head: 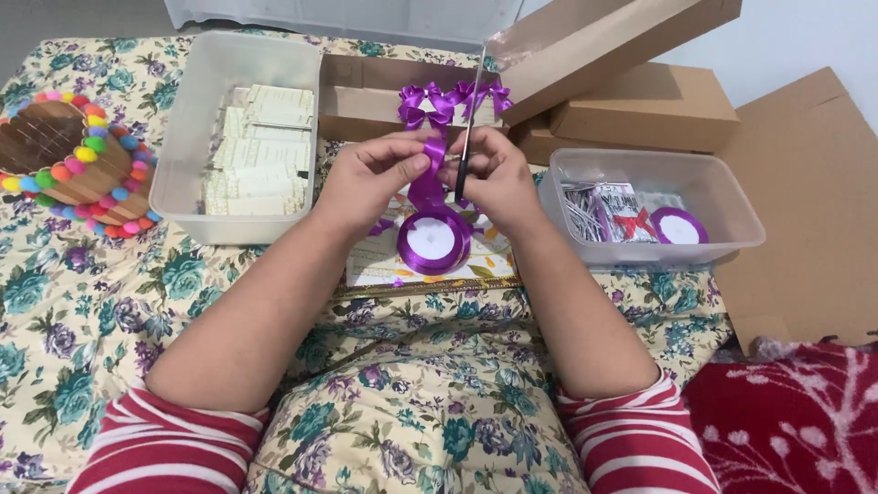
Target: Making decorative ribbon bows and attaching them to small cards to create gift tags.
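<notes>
Your left hand [370, 178] pinches purple ribbon [430, 169] off the spool [432, 240], right hand [494, 178] grips scissors [468, 137]; several finished bows [448, 101] sit boxed, ribbon uncut.

A strip of shiny purple ribbon [429, 165] hangs upright from a looped end at the top, running down to its spool [432, 241]. The spool is round, with a white paper centre, and seems to stand tilted on a card near the bed's middle.
</notes>
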